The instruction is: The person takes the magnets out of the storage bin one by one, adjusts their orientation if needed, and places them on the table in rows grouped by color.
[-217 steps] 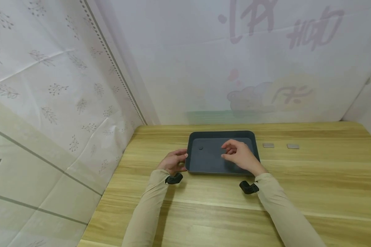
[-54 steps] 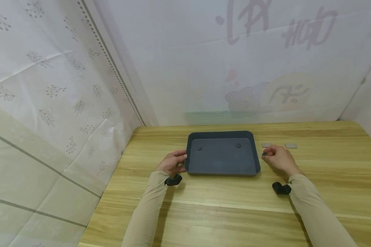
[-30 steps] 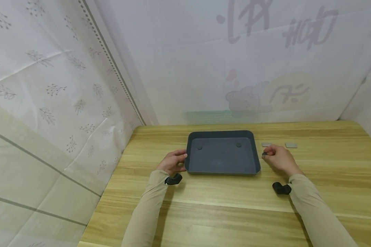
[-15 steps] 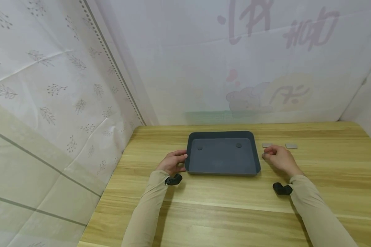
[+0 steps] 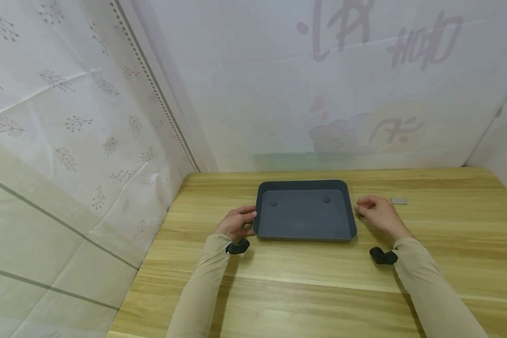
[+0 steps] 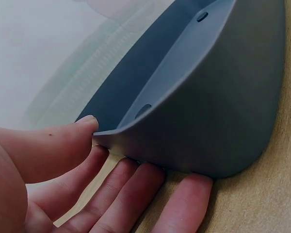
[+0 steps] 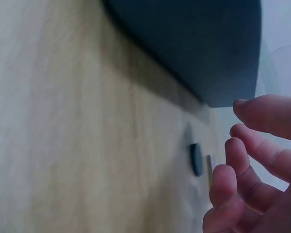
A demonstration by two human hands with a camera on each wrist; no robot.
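A dark grey rectangular tray (image 5: 304,220) lies on the wooden table, with two small dark round discs on its floor, one disc (image 5: 273,204) at left and another disc (image 5: 327,200) at right. My left hand (image 5: 237,222) holds the tray's left side, thumb at the rim and fingertips against the outer wall. Just right of the tray, my right hand (image 5: 378,213) hovers with fingers bent and apart, nothing between them. In the right wrist view, a small dark piece (image 7: 196,159) lies on the table near those fingers.
A flat grey rectangular piece (image 5: 399,201) lies right of the right hand. A second grey piece (image 7: 211,167) is mostly hidden by that hand in the head view. Patterned curtains (image 5: 279,94) hang along the table's back and left.
Since 7.2 s ago, a second disc shows inside the tray and my right hand has moved right, out of it. The small dark piece it pinched beside the tray is released.
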